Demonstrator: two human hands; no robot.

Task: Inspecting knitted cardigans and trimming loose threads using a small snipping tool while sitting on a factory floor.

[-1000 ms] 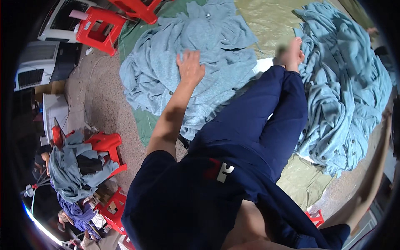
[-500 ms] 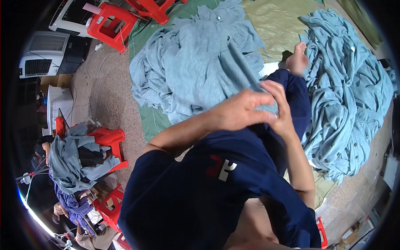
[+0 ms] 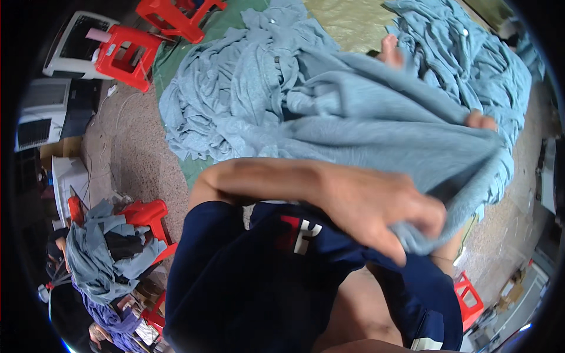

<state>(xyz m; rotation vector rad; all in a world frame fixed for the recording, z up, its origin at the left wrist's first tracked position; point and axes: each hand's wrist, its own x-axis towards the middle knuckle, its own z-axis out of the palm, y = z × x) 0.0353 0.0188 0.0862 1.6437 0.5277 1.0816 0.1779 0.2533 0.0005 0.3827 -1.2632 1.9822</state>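
A large light blue-grey knit garment (image 3: 376,141) is stretched across my lap and trails onto the left pile. My left hand (image 3: 382,206) grips its near edge in front of my chest, fingers pinched on the fabric. At the garment's far right, my right hand (image 3: 481,120) holds another part of it; only some fingers show, and the cloth hides most of that forearm. To the left is a heap of similar blue-grey knitwear (image 3: 206,100). A second heap of blue-grey knitwear (image 3: 488,59) lies to the right, beside my bare foot (image 3: 389,52).
The heaps rest on a green sheet (image 3: 170,59) and an olive tarp (image 3: 341,20). Red stools (image 3: 126,56) stand at the upper left. More grey clothes (image 3: 97,253) cover a red stool at the left, near other people. Another red stool (image 3: 469,300) is at the lower right.
My hands were close together over my lap and have moved apart. The garment is now lifted and spread between them, covering my legs. The view has shifted slightly.
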